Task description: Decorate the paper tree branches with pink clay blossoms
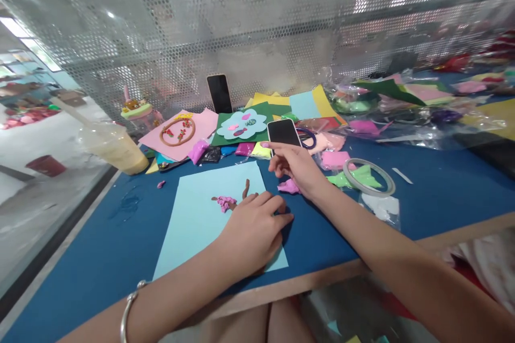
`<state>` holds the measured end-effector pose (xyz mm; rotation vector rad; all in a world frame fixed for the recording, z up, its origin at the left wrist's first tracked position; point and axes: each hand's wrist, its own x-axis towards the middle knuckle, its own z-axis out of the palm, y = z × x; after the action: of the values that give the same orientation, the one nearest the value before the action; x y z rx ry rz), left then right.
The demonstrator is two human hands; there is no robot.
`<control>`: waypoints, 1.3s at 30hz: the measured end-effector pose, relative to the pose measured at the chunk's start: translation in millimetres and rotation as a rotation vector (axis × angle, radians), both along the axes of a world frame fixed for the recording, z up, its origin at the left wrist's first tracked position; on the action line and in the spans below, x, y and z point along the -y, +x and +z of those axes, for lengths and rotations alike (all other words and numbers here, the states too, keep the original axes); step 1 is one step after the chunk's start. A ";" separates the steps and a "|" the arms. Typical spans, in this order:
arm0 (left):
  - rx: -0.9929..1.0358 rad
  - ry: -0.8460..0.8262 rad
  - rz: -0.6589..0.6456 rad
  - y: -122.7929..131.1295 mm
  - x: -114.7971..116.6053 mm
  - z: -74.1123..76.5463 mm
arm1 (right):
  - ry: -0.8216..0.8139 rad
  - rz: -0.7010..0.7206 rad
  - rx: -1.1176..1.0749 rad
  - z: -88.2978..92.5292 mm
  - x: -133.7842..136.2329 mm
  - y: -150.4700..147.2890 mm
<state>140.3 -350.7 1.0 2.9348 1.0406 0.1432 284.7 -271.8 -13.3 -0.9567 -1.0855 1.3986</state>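
My left hand (255, 228) rests over the right part of a light blue sheet of paper (193, 236). Its fingers are loosely bent and a little apart, and I see nothing in them; the palm side is hidden. On the sheet, brown clay strips (245, 188) form a branch with a cluster of small pink clay bits (226, 203), partly covered by this hand. My right hand (295, 169) hovers at the lower edge of a phone (284, 133), index finger stretched out and the others curled. Whether it touches the phone I cannot tell. Pink clay (288, 186) lies just below this hand.
Behind the sheet lie clay packets (244, 148), a green card with a cloud shape (241, 124) and a pink card (156, 136). A drink cup (115, 147) stands left, another phone (219, 94) leans upright, and a tape roll (388, 181) lies right. A perforated metal screen (257, 27) closes the back.
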 end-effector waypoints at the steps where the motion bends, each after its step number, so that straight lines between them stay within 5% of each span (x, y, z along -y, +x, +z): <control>1: -0.002 0.015 -0.007 0.4 0.8 0.3 | -0.001 0.002 0.001 -0.5 -0.4 0.1; 20: -0.001 0.020 -0.030 1.7 9.1 -0.3 | 0.004 0.014 -0.009 -2.3 0.4 0.1; 28: 0.150 -0.018 0.047 -6.5 -0.2 0.5 | -0.003 0.023 -0.002 -0.9 -0.3 0.0; 39: -0.024 0.090 -0.073 -1.0 -3.0 -2.1 | -0.023 0.021 0.025 1.9 0.8 -0.1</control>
<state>139.3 -347.8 -1.2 3.0571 0.9533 0.1582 284.6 -272.6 -11.4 -0.9841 -1.1030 1.4226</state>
